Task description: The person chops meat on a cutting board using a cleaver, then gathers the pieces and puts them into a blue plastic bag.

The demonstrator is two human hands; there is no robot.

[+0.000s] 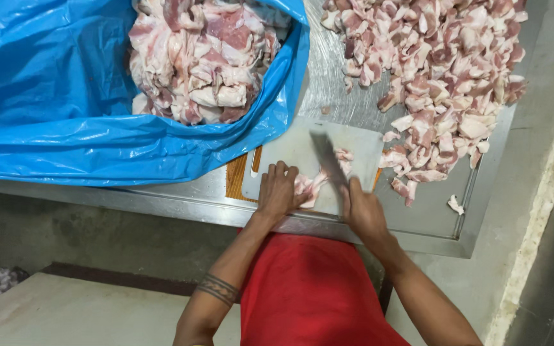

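Two bare hands work over a white plastic cutting board that lies on a stainless steel table, with a strip of orange-brown mat showing under the board's left edge. The left hand lies flat with fingers curled down, pressing on a piece of pale pink raw meat near the front of the board. The right hand is closed around the handle of a cleaver — its broad dark blade runs up and away from the hand, angled to the left, and sits over the meat just beside the left fingertips. The blade is blurred, so its exact edge is hard to make out.

Right of the board, a large heap of cut meat chunks spreads across the table, some pieces touching the board's right edge and one small scrap lying apart near the table's raised rim. Left and behind the board, a blue plastic bag lies open — it holds a mass of bigger uncut meat slabs. The person's red garment fills the bottom centre, and a dark band tattoo circles the left forearm.
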